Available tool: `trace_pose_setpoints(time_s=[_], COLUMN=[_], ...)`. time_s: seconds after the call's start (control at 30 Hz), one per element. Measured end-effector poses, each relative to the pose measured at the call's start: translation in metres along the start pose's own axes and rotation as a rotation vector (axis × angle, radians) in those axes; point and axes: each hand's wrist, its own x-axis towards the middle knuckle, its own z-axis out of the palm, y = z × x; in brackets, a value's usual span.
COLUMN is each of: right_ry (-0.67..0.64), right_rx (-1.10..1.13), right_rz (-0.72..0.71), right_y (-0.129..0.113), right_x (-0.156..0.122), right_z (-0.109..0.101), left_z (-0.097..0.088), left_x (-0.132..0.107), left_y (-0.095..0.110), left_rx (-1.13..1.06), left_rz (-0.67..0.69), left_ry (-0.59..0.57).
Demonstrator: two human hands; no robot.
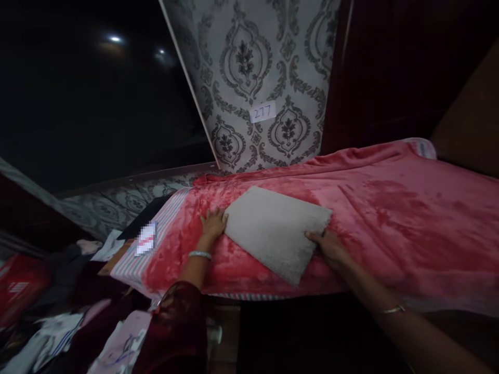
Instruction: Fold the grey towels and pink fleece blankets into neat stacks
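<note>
A flat grey sheet point(273, 228), cloth or felt by its look, lies slanted on a red-pink plush blanket point(390, 223). Its edges are slightly ragged. My left hand point(213, 224) rests at the left corner of the sheet, fingers spread over the blanket and touching the sheet's edge. At the right edge, my right hand point(330, 246) pinches the sheet, with the thumb on top and the other fingers mostly hidden beneath or behind it.
Striped cloth point(134, 262) shows at the blanket's left end, with a blurred white label point(146, 240) on it. Piled clothes point(58, 332) lie at lower left. Behind stand a patterned wall point(249, 78) with a "277" paper point(262, 111) and a dark glossy panel point(97, 104).
</note>
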Motion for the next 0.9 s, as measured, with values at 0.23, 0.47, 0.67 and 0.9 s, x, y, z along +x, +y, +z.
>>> trace_pose_setpoints(time_s=[0.23,0.47,0.67,0.9], right_ry=[-0.029,-0.042,-0.028,-0.008], right_rx=[0.060,0.065,0.049,0.048], right_rz=[0.031,-0.024,-0.063,-0.081], right_y=[-0.001,-0.002,0.003,0.005], right_x=[0.002,0.002,0.006,0.007], right_z=[0.001,0.002,0.000,0.000], left_z=[0.023,0.042,0.040,0.040], left_x=[-0.066,-0.095,-0.107,-0.078], left_y=[0.128,0.148,0.129,0.056], left_rx=[-0.076,-0.113,-0.122,-0.041], left_rz=[0.705,0.751,0.740,0.305], left_ry=[-0.092,-0.113,-0.082,0.002])
